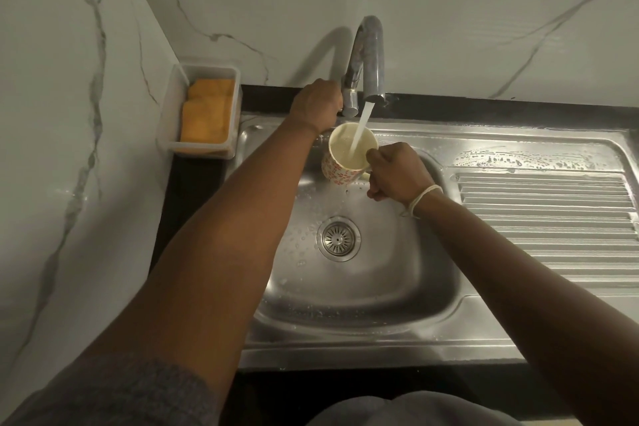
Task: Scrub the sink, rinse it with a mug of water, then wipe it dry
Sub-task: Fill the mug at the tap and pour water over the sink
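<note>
Left hand (pixel 316 104) grips tap (pixel 366 62); right hand (pixel 397 173) holds mug (pixel 340 169) filling. Rinse step; next, shut tap, pour over sink (pixel 363 290).

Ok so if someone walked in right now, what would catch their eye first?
Water streams from the tap into a patterned mug that the right hand grips over the steel sink. The left hand is at the tap's base. An orange cloth sits in a white tray, far left.
</note>
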The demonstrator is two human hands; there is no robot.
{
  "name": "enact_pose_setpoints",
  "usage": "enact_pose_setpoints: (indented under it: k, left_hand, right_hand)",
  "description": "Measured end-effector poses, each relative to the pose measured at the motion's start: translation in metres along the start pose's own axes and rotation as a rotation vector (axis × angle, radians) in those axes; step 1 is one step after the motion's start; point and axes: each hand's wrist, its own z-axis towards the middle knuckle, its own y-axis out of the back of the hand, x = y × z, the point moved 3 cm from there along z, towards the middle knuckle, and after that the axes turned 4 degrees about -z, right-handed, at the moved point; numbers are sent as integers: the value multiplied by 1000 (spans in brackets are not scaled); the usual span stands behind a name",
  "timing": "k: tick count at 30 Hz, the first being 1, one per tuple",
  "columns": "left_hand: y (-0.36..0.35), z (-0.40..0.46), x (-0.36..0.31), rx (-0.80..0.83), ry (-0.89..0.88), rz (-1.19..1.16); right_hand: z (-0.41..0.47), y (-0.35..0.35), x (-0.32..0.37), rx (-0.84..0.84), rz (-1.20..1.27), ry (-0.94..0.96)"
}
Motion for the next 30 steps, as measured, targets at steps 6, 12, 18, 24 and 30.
enact_pose_setpoints:
  k: [6, 12, 18, 24, 30]
  left_hand:
    - [-1, 1, 0, -5, 12, -15]
    - [0, 1, -1, -13, 14, -26]
    - [1, -1, 0, -28, 8, -42]
    - [0, -2, 2, -8, -12, -47]
    - [7, -3, 2, 34, -17, -106]
  right_hand:
    - [2, 2, -1, -31, -35, 5]
    - [3, 4, -5, -45, -60, -6]
    - [3, 2, -4, -47, -60, -2]
    - [1, -1, -2, -34, -57, 18]
    - [0, -5, -4, -20, -52, 24]
